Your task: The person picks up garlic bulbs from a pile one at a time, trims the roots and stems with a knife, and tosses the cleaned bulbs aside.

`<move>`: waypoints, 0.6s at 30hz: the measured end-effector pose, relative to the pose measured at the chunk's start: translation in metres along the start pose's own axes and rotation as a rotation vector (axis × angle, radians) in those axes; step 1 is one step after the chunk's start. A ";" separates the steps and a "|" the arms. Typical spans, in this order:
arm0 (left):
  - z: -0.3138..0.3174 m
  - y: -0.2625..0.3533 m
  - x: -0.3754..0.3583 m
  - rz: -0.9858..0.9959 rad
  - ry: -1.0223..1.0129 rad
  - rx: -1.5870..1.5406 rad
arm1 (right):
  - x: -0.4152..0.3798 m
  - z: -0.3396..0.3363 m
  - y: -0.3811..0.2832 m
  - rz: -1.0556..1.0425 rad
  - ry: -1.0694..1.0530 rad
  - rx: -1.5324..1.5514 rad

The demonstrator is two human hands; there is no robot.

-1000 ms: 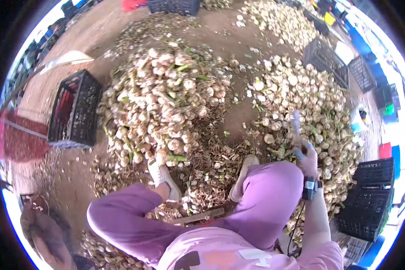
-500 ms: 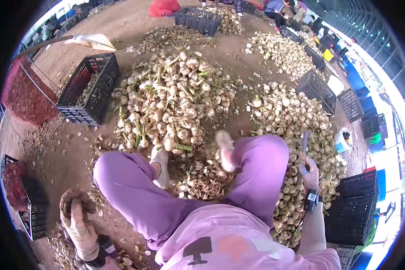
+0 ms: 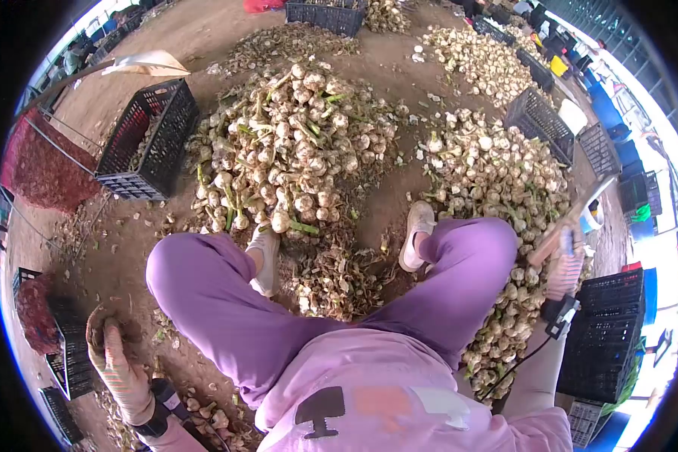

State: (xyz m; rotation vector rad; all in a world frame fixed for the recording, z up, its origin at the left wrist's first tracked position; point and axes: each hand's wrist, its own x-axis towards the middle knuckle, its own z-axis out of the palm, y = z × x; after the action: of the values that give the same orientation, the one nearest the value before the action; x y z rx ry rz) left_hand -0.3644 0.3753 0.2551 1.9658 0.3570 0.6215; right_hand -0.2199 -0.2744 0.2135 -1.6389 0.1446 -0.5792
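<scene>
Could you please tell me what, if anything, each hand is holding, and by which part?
The right hand holds a knife by its brown handle. Whether the left hand holds the curved brown thing at its fingers cannot be told.

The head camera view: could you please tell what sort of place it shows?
Probably a farm shed or greenhouse: heaps of apparent garlic on an earth floor, black plastic crates, and a ribbed roof or wall behind.

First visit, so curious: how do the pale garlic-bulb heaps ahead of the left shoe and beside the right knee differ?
The left heap shows more long stalks, some green; the right heap, fewer. The left heap is compact; the right heap stretches longer. Both hold whitish bulbs.
</scene>
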 end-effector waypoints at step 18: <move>0.077 -0.015 0.066 -0.153 -0.044 -0.151 | -0.014 -0.044 -0.002 -0.273 0.131 -0.453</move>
State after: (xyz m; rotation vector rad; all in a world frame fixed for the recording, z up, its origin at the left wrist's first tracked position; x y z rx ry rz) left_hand -0.2663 0.3579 0.2314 1.7866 0.4172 0.4916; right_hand -0.2524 -0.3077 0.2129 -2.0777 0.1574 -0.9119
